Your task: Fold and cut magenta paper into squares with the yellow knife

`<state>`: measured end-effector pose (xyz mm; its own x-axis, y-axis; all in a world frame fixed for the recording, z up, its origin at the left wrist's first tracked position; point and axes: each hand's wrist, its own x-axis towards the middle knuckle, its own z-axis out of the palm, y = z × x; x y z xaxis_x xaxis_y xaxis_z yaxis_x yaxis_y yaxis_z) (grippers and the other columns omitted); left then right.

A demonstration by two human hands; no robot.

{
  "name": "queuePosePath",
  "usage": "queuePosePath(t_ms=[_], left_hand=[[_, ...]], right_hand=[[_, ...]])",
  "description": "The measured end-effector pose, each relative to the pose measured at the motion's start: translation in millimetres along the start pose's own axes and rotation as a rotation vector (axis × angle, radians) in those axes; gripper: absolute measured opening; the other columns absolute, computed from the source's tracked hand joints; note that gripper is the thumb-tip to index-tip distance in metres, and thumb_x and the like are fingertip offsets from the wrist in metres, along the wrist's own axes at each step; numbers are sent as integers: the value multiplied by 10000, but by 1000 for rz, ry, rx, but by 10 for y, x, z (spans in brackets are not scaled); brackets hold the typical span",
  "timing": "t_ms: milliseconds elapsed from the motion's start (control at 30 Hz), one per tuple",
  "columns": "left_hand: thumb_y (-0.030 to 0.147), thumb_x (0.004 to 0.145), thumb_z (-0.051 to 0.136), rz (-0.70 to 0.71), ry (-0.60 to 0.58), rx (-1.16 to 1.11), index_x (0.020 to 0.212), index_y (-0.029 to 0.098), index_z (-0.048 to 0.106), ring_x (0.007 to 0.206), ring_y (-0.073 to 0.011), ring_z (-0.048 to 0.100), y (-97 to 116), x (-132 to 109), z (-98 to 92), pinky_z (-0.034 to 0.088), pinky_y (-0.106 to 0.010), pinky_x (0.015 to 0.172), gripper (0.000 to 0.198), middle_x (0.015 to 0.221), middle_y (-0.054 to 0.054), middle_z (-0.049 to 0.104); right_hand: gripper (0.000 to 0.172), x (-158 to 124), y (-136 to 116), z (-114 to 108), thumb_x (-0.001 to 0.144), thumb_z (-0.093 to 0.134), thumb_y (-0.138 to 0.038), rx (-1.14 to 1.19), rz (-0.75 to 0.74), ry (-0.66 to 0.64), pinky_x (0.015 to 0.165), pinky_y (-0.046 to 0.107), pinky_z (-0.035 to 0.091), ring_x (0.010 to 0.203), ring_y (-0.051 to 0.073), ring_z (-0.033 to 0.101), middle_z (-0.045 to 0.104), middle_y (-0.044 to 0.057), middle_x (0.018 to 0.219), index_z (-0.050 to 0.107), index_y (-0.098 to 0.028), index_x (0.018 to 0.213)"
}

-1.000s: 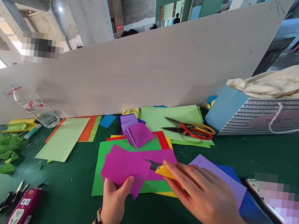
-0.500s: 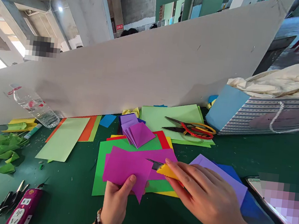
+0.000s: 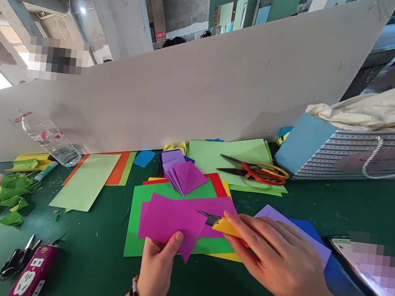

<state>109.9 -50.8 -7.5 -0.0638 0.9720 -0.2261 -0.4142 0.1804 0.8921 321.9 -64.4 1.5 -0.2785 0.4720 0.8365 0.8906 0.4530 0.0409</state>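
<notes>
A magenta sheet of paper (image 3: 171,218) is pinched in my left hand (image 3: 158,262), thumb on top and the other fingers mostly behind it. My right hand (image 3: 278,257) is closed around the yellow handle of a pair of scissors (image 3: 222,224). Their dark blades point left and lie at the right edge of the held sheet. Behind it, another magenta sheet (image 3: 221,207) lies on a green sheet (image 3: 135,221). Folded purple paper pieces (image 3: 190,176) rest just beyond my hands.
Red-and-orange-handled scissors (image 3: 264,173) lie on pale green sheets (image 3: 228,154). A blue striped bag (image 3: 305,143) stands at right, near a phone (image 3: 341,245). To the left are a tilted plastic bottle (image 3: 47,138), green paper scraps (image 3: 14,193) and a magenta power strip (image 3: 31,274).
The view has shifted slightly. My hands, the magenta sheet and the scissors keep almost the same arrangement. Another person's arm now shows at the upper right.
</notes>
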Motion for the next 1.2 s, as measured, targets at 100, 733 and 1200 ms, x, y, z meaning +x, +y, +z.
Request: queuePosePath(t_ms=[100,733,1200], left_hand=[[395,496,919,-17,27,24,1020,179,693,809,-225,685,20,2,-37,563,-315,712,610,855,-60,730],[482,659,823,180,109,311,818,201,734,702,-190,625,-9,52,-198,523,-247,597,335,787,-52,695],[545,571,847,156,175,273,722,148,705,638,-158,590,71,70,-161,504,-227,550,448,693,-42,652]], right_hand=[[524,-9,5,4,850,665,-188,6,6,0,709,303,494,733,152,648,711,36,854,516,-184,1353],[504,-39,7,17,858,648,-204,7,-30,-20,678,307,491,740,155,637,698,38,861,522,-166,1344],[381,-35,41,6,815,700,-160,36,-40,7,697,334,484,752,174,632,698,75,878,622,-104,1184]])
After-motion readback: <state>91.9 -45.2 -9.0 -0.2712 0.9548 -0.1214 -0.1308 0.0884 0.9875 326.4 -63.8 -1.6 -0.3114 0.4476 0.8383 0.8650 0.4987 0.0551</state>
